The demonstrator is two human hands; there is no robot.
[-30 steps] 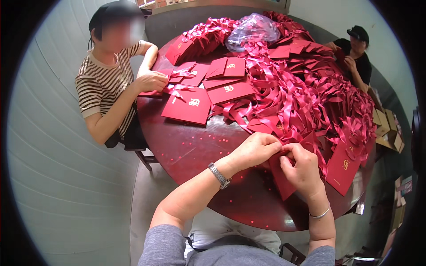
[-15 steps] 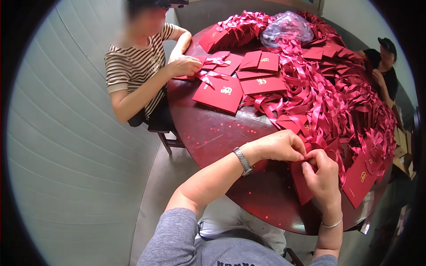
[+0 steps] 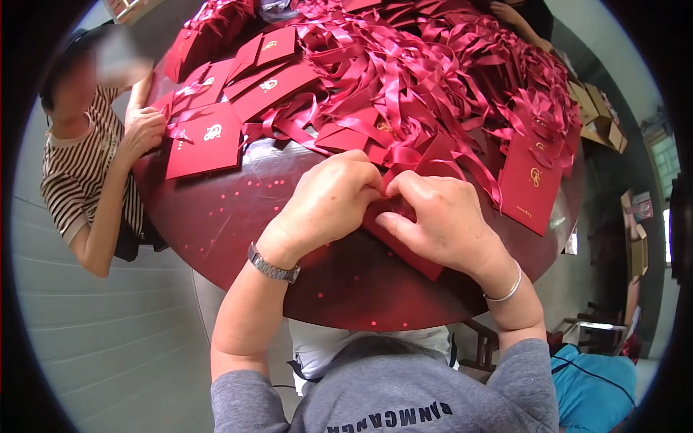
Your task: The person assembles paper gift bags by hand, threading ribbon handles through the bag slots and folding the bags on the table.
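Note:
Close to the table's front edge, my left hand [image 3: 328, 203] and my right hand [image 3: 442, 220] meet at the top edge of a flat red paper bag [image 3: 413, 257]. Fingertips of both are pinched together there; whether a ribbon handle lies between them is hidden. Below my right hand the bag's lower part slants toward me. Just beyond my fingers spreads a heap of dark pink ribbons [image 3: 404, 79] attached to red bags. Another red bag [image 3: 533, 184] with a gold emblem lies flat to the right.
At the left, a person in a striped top [image 3: 94, 162] has a hand on a red bag [image 3: 206, 141]. Small red dots are scattered over the dark round table [image 3: 238, 238]. Cardboard boxes [image 3: 595, 115] stand beyond the right side. A blue cloth item [image 3: 595, 386] is at lower right.
The view has swung to the right, so the table and bags appear farther left. My hands keep pinching at the bag's top edge.

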